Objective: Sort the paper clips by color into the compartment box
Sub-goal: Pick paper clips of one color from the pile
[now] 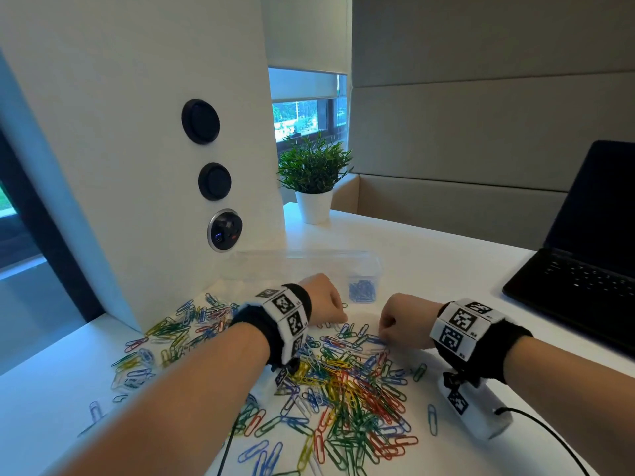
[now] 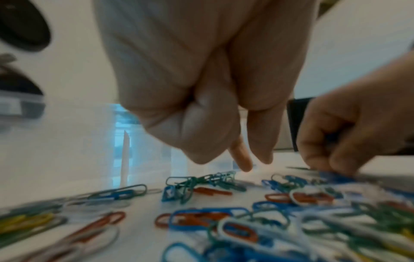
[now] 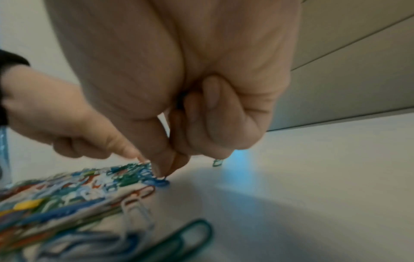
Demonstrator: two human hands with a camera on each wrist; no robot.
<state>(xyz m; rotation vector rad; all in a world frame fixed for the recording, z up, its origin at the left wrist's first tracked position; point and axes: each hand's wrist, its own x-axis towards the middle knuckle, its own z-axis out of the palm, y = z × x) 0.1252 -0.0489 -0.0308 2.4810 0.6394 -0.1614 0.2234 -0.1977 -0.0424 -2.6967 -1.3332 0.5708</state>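
A heap of paper clips [image 1: 343, 372] in blue, green, red, yellow and white is spread over the white table [image 1: 446, 262]. Behind it stands the clear compartment box [image 1: 309, 266], and its right end compartment holds blue clips [image 1: 362, 291]. My right hand [image 1: 385, 333] is at the heap's far edge, where its thumb and forefinger pinch a blue clip [image 3: 160, 181]. In the left wrist view something blue shows inside its curled fingers [image 2: 333, 136]. My left hand [image 1: 338, 317] hovers close beside it with most fingers curled. Its forefinger [image 2: 241, 163] points down at the clips, and I see nothing held.
An open black laptop [image 1: 584, 269] sits at the right. A potted plant [image 1: 314, 173] stands at the back. A white panel with round sockets [image 1: 216, 180] rises on the left. Stray clips [image 1: 94, 410] lie at front left, and a single blue clip [image 1: 432, 419] lies to the heap's right.
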